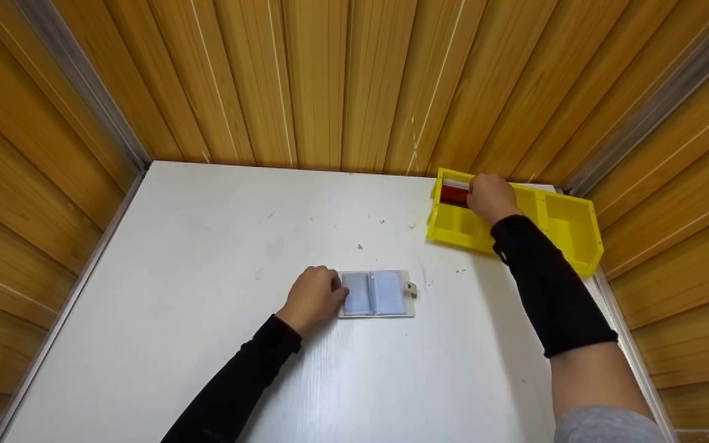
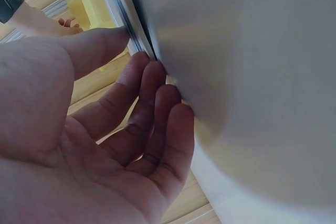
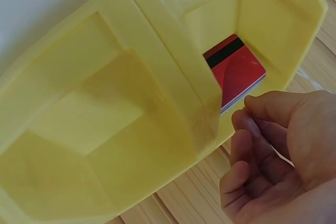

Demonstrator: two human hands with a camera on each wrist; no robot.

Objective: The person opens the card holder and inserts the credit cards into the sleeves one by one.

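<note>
An open card holder [image 1: 389, 294] with clear plastic sleeves and a small snap strap [image 1: 411, 289] at its right side lies on the white table. My left hand [image 1: 316, 298] pinches its left edge; in the left wrist view the thumb lies on one side of that edge [image 2: 131, 17] and the fingertips on the other. My right hand [image 1: 492, 195] is over the yellow bin [image 1: 539, 212]. A stack of red cards [image 3: 242, 74] with a black stripe lies inside. In the right wrist view, the loosely curled right fingers hover close beside the stack, with nothing visible between them.
The yellow bin has a divider [image 3: 173, 72] and stands at the table's back right corner. Behind the white table [image 1: 237, 234] rises a wood-patterned wall [image 1: 317, 86], with similar panels at both sides. Small specks [image 1: 359, 247] dot the tabletop.
</note>
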